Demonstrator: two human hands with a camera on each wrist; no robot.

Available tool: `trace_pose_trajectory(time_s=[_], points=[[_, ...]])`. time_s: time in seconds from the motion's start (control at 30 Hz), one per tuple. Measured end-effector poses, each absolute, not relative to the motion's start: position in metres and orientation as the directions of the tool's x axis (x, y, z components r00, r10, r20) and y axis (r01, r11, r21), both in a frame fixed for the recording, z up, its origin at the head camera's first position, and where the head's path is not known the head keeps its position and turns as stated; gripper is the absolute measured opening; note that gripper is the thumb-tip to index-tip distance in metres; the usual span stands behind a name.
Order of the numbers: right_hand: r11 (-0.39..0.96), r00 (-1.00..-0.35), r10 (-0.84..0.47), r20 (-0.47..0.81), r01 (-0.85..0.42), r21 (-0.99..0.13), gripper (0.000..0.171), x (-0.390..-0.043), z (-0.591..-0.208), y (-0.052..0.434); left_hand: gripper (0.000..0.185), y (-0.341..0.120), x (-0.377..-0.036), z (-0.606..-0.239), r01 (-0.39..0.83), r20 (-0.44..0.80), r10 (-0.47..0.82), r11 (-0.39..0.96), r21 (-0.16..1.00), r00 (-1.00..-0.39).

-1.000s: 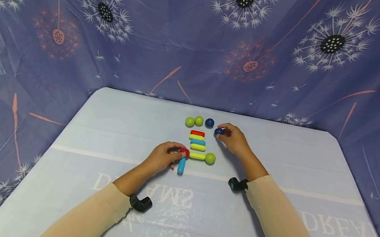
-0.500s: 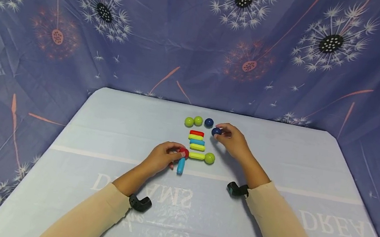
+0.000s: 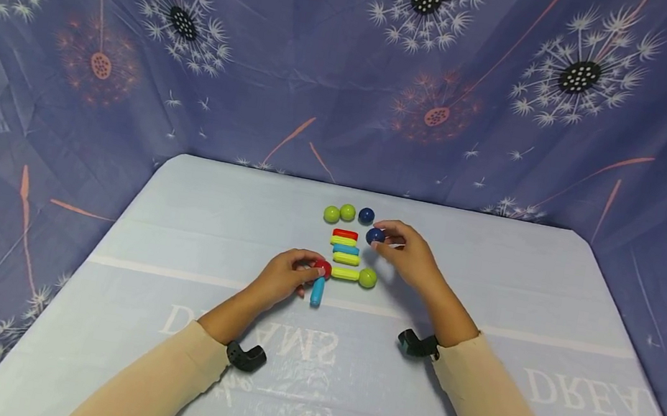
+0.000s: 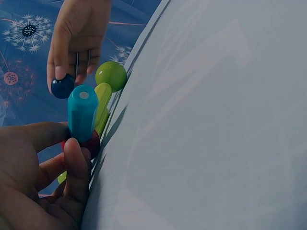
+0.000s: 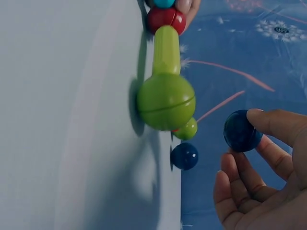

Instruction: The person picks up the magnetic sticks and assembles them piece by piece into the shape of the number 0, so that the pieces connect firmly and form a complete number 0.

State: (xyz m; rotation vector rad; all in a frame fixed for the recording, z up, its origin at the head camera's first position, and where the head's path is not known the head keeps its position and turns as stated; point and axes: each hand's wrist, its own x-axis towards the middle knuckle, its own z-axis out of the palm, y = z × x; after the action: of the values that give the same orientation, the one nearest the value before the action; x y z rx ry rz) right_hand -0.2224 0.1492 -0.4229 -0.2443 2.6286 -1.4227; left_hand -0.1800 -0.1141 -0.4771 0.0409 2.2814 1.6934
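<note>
Pale blue cloth covers the table (image 3: 170, 328) under our arms, and we take the red ball (image 3: 324, 268) as our landmark. Our left hand (image 3: 283, 278) curls its thumb and fingers round that ball. Nearer to us than the ball, a blue stick (image 3: 316, 297) points back toward us with one end against it. To the right of the red ball a yellow-green stick (image 3: 345, 274) lies flat, one end at the ball, the other meeting a green ball (image 3: 367, 277). Beyond the red ball, short sticks lie side by side in a stack (image 3: 345, 246): yellow-green, blue, yellow-green, then red farthest. Farther off and to the right of the red ball, our right hand (image 3: 411, 253) pinches a dark blue ball (image 3: 375, 236) between thumb and fingertips, lifted off the cloth beside the stack. Farthest from the red ball sit two green balls (image 3: 340, 213) and another dark blue ball (image 3: 366, 215) in a row.
</note>
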Motion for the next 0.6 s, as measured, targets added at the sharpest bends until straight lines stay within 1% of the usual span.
trace_pose_trajectory(time_s=[0.43,0.6], points=[[0.533,-0.959,-0.283,-0.029,-0.133,-0.836,0.037,-0.199,-0.415,0.138,0.033,-0.115,-0.179,-0.475,-0.141,-0.215,0.203,0.325,0.935,-0.955],[0.523,-0.948,-0.317,-0.003,-0.172,-0.835,0.039,-0.189,-0.415,0.136,0.034,-0.114,-0.179,-0.476,-0.147,-0.219,0.198,0.324,0.934,-0.955]])
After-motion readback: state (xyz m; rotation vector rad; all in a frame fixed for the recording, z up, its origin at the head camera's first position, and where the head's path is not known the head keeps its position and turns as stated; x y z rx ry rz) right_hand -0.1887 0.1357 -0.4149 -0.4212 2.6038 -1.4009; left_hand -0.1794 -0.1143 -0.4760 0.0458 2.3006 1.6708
